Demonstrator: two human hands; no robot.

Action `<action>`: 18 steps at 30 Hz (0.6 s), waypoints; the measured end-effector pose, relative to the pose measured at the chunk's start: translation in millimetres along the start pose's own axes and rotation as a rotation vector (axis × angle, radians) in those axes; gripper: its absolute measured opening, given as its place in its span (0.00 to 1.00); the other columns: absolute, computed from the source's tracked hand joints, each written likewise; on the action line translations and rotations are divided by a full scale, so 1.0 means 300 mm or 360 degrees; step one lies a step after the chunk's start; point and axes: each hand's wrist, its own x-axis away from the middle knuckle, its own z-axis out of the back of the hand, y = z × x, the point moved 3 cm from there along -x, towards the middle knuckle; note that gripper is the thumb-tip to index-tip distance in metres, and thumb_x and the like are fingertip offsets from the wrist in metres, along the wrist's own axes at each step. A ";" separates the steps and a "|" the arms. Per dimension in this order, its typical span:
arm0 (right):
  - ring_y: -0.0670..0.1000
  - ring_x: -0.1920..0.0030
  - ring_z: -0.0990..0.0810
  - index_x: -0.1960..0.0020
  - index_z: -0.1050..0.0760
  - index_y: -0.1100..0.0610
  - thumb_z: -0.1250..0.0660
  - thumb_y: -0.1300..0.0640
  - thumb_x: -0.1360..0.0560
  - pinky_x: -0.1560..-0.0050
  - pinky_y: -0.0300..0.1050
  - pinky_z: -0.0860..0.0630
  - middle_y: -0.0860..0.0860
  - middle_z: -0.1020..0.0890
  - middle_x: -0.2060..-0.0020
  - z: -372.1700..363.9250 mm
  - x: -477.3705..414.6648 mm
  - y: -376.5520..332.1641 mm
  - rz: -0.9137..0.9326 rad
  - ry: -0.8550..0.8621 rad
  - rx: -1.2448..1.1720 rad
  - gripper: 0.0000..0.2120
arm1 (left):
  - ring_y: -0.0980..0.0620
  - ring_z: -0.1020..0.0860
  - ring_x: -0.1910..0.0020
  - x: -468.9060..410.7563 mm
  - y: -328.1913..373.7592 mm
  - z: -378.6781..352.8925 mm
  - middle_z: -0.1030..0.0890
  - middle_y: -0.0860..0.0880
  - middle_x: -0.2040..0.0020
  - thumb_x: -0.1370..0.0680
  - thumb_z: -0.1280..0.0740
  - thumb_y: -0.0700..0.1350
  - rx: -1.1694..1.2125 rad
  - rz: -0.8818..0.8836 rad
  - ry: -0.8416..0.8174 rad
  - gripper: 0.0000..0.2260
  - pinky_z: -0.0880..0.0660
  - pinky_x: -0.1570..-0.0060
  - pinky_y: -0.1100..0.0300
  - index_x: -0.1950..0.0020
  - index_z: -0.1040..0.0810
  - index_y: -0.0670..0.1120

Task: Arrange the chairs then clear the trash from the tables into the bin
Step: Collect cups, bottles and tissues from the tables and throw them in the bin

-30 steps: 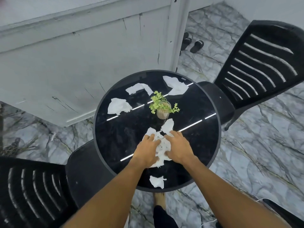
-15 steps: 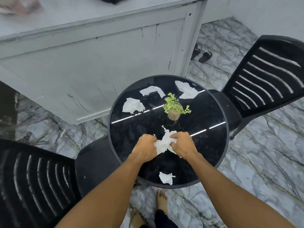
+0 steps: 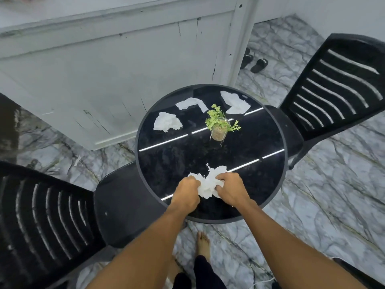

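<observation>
Three tissues (image 3: 167,122) and a plant (image 3: 218,127) lie beyond the gripped wad (image 3: 208,183).

No words or numbers can be read here. A tiny pale tag (image 3: 244,97) sits near the far edge of the round black glass table (image 3: 179,161), but it is too small to read. Each of the two black slippers (image 3: 259,65) has a little white mark on its strap, and that is too blurry to make out as letters or a brand.
</observation>
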 end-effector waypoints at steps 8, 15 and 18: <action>0.55 0.40 0.21 0.40 0.20 0.60 0.29 0.61 0.29 0.41 0.44 0.25 0.55 0.18 0.42 0.039 -0.007 -0.284 0.0265 0.0014 -0.0099 0.17 | 0.50 0.23 0.63 0.073 -0.075 0.304 0.22 0.49 0.63 0.32 0.40 0.30 0.0271 0.0124 0.0379 0.11 0.23 0.65 0.54 0.66 0.21 0.43; 0.53 0.37 0.23 0.39 0.20 0.58 0.30 0.60 0.29 0.38 0.41 0.29 0.52 0.19 0.40 -0.047 0.088 -0.806 0.0725 -0.0040 -0.0081 0.18 | 0.52 0.31 0.72 0.367 -0.305 0.689 0.29 0.52 0.73 0.35 0.37 0.35 0.0347 0.0311 0.0808 0.13 0.35 0.73 0.58 0.75 0.34 0.49; 0.54 0.40 0.21 0.39 0.21 0.59 0.32 0.61 0.27 0.43 0.40 0.29 0.53 0.18 0.40 -0.145 0.197 -1.047 0.0957 -0.0090 -0.0047 0.17 | 0.52 0.24 0.66 0.569 -0.432 0.827 0.21 0.51 0.66 0.32 0.33 0.36 0.0290 0.0407 0.1014 0.07 0.27 0.66 0.57 0.69 0.23 0.46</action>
